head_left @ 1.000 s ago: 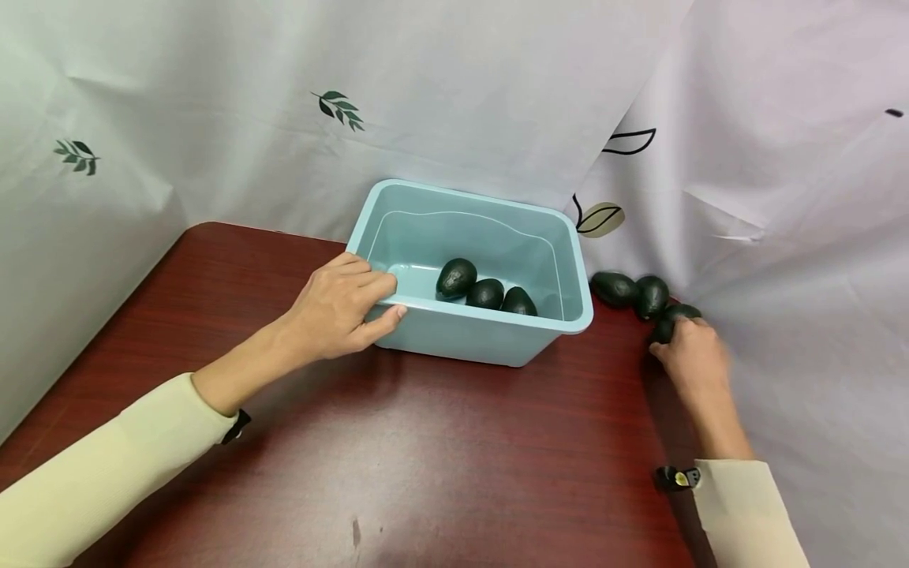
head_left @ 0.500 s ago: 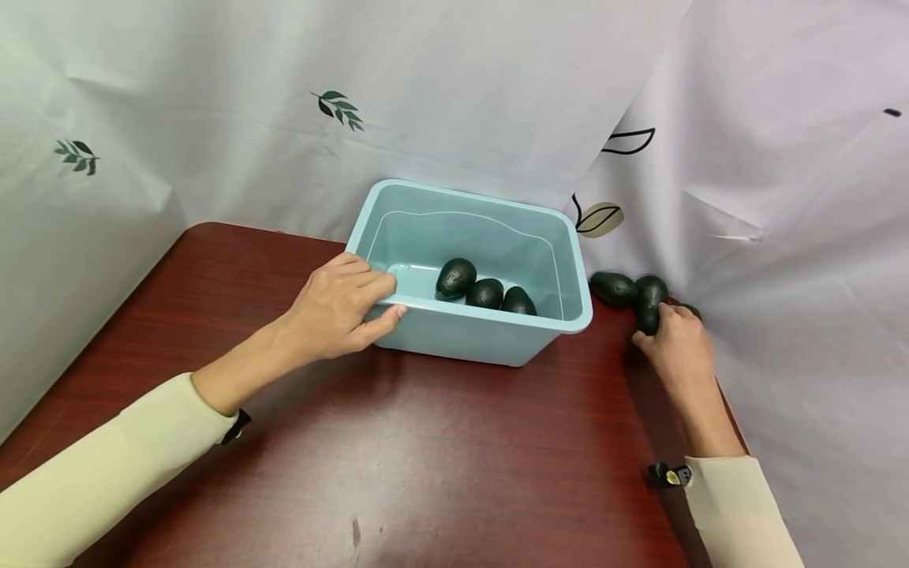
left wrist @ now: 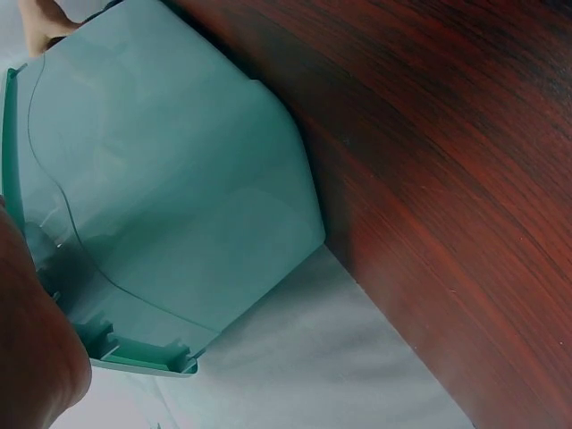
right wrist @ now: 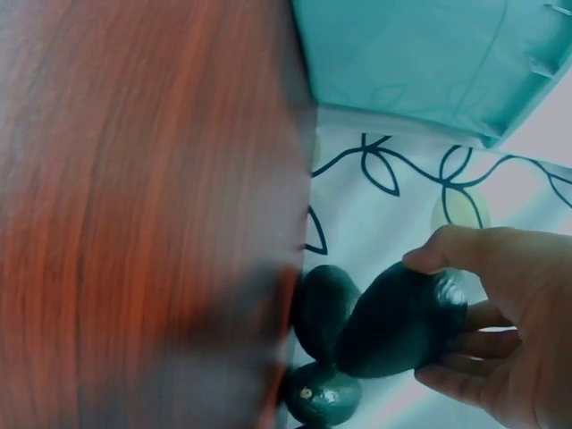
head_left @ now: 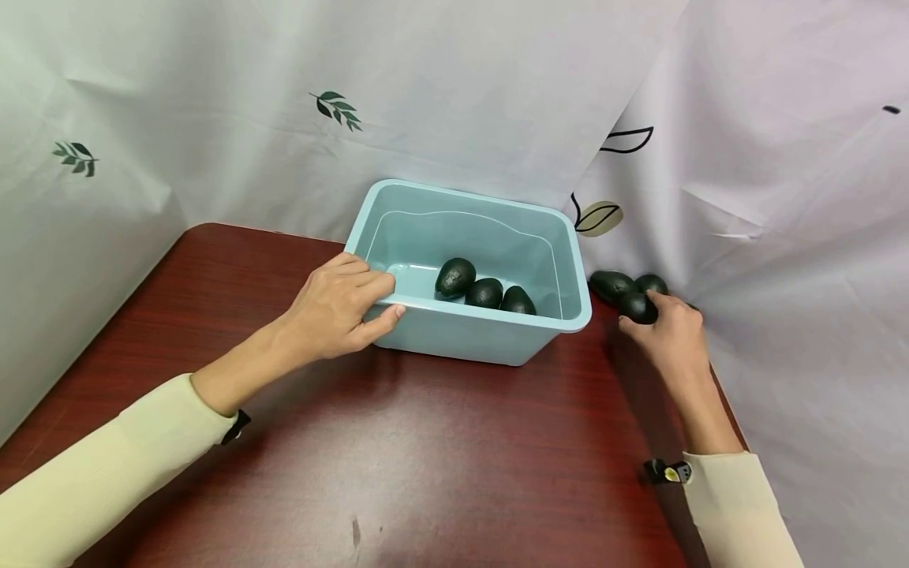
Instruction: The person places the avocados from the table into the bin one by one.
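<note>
Right grip (head_left: 673, 331) holding dark avocado (head_left: 637, 308), left grip (head_left: 339, 308) clasping blue bin (head_left: 461, 337), glossy red-brown table (head_left: 440, 450) beneath, creased leaf-printed sheeting (head_left: 461, 102) behind

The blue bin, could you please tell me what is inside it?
Three dark green avocados lie inside the blue bin. Its near wall hides the lower parts of two and anything close behind it; the left hand covers the near left corner.

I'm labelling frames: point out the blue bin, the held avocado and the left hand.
Blue bin (head_left: 465, 336), head view: front wall.
Held avocado (right wrist: 400, 322), right wrist view: middle of its side.
Left hand (head_left: 338, 309), head view: back of the hand.
</note>
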Demonstrator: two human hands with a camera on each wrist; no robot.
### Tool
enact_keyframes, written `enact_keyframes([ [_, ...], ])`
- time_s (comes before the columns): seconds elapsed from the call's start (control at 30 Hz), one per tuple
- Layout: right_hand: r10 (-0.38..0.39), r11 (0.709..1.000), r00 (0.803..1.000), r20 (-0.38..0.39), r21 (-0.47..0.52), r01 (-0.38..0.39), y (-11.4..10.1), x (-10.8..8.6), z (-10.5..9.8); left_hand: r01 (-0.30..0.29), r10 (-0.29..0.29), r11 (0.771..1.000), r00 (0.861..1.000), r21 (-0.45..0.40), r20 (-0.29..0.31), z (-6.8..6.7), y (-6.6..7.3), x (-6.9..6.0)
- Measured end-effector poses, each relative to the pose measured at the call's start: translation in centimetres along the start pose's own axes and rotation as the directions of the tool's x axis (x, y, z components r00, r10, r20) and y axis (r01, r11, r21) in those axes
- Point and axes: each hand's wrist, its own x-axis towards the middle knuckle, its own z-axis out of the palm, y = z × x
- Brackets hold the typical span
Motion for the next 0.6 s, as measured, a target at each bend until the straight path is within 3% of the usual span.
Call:
enact_keyframes([
  [0.13, 0.023, 0.999, 1.000, -0.008, 0.047, -0.023, -0.4, 0.0, -0.2, -0.002, 0.002, 1.000, 1.000, -0.001, -0.005, 0.0, 0.0, 0.0],
  [0.6, -0.006, 0.991, 0.995, -0.099, 0.132, 0.019, -1.6, 0.0, -0.9, 0.002, -0.002, 1.000, 1.000, -0.013, 0.002, 0.0, -0.1, 0.0],
])
